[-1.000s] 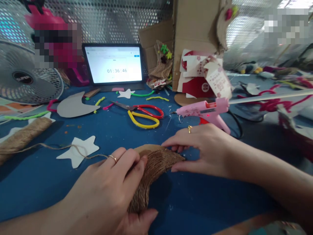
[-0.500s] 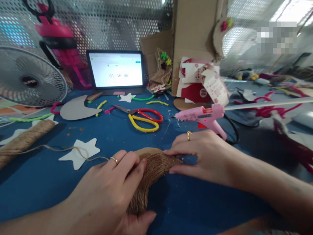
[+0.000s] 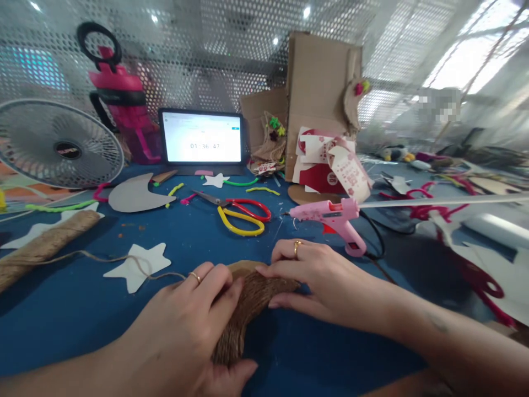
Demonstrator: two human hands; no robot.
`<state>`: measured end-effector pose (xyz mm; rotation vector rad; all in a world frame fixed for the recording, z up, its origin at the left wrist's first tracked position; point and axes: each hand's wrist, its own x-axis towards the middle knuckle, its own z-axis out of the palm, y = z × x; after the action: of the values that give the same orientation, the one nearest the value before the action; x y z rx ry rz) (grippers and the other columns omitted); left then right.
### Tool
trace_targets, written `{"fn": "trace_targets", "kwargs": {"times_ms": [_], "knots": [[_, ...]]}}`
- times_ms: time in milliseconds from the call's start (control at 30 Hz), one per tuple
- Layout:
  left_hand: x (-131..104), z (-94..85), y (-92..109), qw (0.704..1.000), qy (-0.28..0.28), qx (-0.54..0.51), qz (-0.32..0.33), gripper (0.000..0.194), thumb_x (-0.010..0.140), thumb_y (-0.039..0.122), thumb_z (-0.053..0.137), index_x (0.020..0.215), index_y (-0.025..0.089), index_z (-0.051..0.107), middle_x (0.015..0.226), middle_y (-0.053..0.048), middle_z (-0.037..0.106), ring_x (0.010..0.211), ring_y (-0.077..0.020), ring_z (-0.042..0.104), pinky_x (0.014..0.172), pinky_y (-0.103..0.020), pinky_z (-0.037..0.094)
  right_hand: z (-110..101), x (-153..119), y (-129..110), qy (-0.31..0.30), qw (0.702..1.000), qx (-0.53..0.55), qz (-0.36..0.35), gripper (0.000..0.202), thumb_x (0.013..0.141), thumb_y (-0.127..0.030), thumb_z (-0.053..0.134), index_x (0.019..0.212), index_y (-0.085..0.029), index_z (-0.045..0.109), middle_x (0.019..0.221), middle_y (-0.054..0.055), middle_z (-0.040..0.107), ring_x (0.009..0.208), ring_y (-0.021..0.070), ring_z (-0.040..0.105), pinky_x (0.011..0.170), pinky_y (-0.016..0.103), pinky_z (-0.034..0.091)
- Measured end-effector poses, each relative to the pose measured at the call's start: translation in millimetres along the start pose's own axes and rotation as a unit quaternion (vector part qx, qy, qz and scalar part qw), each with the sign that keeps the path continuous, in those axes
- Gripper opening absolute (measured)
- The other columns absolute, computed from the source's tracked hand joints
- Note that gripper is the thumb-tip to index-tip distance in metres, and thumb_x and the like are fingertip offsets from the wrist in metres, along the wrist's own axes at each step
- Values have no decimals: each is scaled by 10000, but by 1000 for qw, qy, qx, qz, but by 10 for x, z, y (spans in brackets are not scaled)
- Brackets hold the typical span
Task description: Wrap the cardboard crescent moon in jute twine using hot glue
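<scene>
A cardboard crescent (image 3: 250, 303), mostly covered with rows of brown twine, lies curved between my two hands at the table's near edge. My left hand (image 3: 185, 320) is closed over its left part, fingers on top and thumb at the lower end. Near the right tip, my right hand (image 3: 306, 275) pinches the crescent, index finger on the upper edge and thumb along the lower one. A strip of bare cardboard (image 3: 243, 268) shows at the top edge. Loose twine (image 3: 99, 256) runs from a twine roll (image 3: 53, 242) across a white paper star (image 3: 142, 264) to my left hand.
Beyond my hands lie scissors (image 3: 239, 215) with red and yellow handles and a pink glue gun (image 3: 330, 218) with a long glue stick. A grey crescent (image 3: 136, 194), a fan (image 3: 61, 146), a pink bottle (image 3: 124, 110), a tablet (image 3: 202, 138) and upright cardboard (image 3: 318, 82) stand or lie behind.
My right hand's fingers have slid a little left along the crescent, away from its tip. My left hand keeps its hold. The view has tilted upward slightly.
</scene>
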<state>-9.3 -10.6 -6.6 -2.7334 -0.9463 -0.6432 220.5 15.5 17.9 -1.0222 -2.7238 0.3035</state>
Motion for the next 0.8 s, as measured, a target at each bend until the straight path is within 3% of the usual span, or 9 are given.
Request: {"fn": "trace_targets", "kwargs": {"times_ms": [167, 333, 467, 600, 800], "knots": [[-54, -108, 34, 1000, -1, 15, 3, 466, 610, 371, 676, 963, 67, 685, 848, -132, 633, 760, -263, 622, 508, -348, 576, 13, -11, 23, 12, 1000, -8, -6, 297, 842, -367, 603, 1076, -195, 665, 919, 64, 596, 814, 164, 582, 704, 284, 468], [-100, -184, 98, 997, -60, -19, -45, 670, 568, 470, 696, 1093, 58, 634, 948, -147, 603, 849, -281, 590, 570, -373, 583, 26, -19, 42, 16, 1000, -19, -5, 288, 833, -352, 607, 1085, -218, 646, 990, 63, 594, 849, 183, 593, 721, 315, 487], [-102, -139, 116, 996, -63, -38, -48, 755, 503, 496, 703, 1075, 10, 628, 920, -157, 575, 823, -285, 565, 562, -384, 577, 48, -10, 27, 30, 999, -32, -27, 348, 834, -374, 596, 1148, -222, 602, 1119, 77, 565, 928, 210, 583, 781, 366, 509], [-99, -81, 73, 996, -48, -70, -34, 763, 499, 518, 709, 1035, -20, 630, 912, -161, 541, 840, -279, 533, 649, -412, 573, 83, 13, 5, 38, 995, -61, -76, 412, 872, -359, 545, 1254, -208, 535, 1108, 80, 580, 948, 226, 563, 803, 397, 510], [-53, -58, -65, 990, -69, -125, 14, 838, 556, 636, 678, 1077, -16, 610, 905, -137, 522, 848, -253, 497, 750, -413, 540, 117, 19, 19, 45, 994, -37, -88, 289, 872, -361, 554, 1115, -227, 634, 1049, 69, 581, 927, 199, 546, 814, 364, 494]]}}
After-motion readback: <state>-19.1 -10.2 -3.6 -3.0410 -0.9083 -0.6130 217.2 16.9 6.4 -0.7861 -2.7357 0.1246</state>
